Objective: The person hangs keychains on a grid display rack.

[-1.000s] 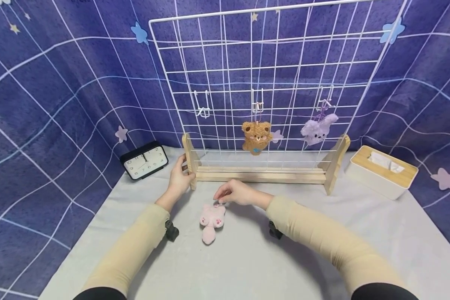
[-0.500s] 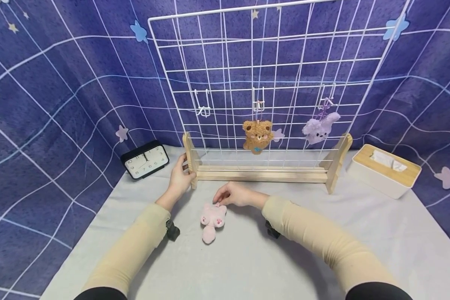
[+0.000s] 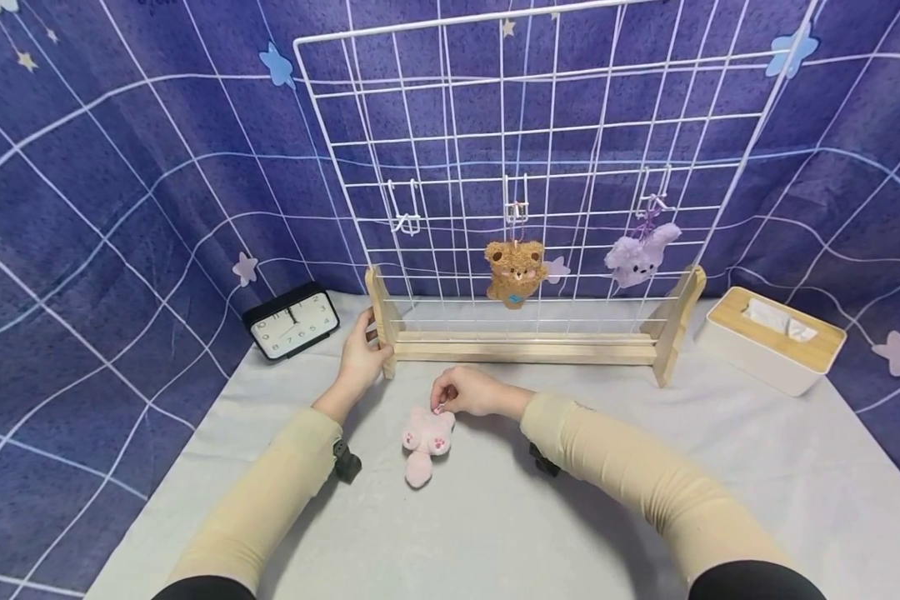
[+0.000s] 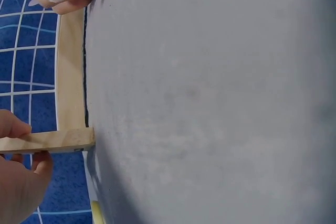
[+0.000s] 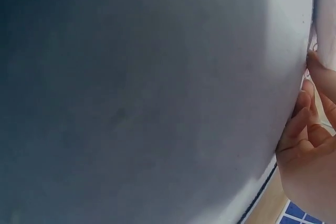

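Observation:
My left hand (image 3: 360,360) grips the left wooden foot (image 3: 380,321) of a white wire grid rack (image 3: 465,154); in the left wrist view the thumb and fingers lie on both sides of that wooden foot (image 4: 63,140). A pink plush keychain (image 3: 426,433) lies on the table in front of the rack, round tail toward me. At its top end my right hand (image 3: 474,390) pinches the small loop or ring, mostly hidden by the fingertips. The right wrist view shows the curled fingers (image 5: 310,124) at its right edge.
A brown bear plush (image 3: 515,275) and a lilac plush (image 3: 640,258) hang from hooks on the grid. A white hook (image 3: 404,218) at the left holds nothing. A clock (image 3: 292,322) stands left of the rack, a tissue box (image 3: 772,342) right.
My right hand has shifted slightly and its fingers have closed in on the loop at the plush's top. The left hand keeps its grip on the wooden foot.

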Motion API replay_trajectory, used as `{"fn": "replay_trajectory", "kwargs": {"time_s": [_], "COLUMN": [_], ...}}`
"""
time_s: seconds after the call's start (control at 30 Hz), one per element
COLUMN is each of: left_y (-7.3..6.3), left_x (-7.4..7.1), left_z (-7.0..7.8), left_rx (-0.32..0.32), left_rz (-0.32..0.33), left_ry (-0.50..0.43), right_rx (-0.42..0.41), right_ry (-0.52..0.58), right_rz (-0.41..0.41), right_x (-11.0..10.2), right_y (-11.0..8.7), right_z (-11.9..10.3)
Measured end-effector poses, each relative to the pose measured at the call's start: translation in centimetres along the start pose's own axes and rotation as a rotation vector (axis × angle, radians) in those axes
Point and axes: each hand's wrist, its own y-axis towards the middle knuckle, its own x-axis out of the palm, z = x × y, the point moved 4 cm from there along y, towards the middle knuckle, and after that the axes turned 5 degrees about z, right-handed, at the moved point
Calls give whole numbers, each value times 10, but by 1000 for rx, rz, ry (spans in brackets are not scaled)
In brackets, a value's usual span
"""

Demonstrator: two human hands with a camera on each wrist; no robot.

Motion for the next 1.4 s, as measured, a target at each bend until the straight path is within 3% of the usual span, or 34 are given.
{"fn": "replay_trajectory", "kwargs": {"time_s": [0.27, 0.47, 0.93, 1.4], "left_y": [0, -1, -1, 0], "left_x": [0, -1, 0, 0], "left_z": [0, 0, 1, 0], "left_rx": [-7, -12, -20, -14], "left_rz": [-4, -14, -14, -13], "left_ry": [14, 25, 14, -3], "right_rx": [11, 40, 45, 34], "right_ry": [86, 220, 519, 584], "right_rz": [-32, -40, -18, 99], "right_x": [-9, -19, -17, -25], "right_y": [-2, -5, -11, -12], "right_z": [-3, -1, 2, -16]}}
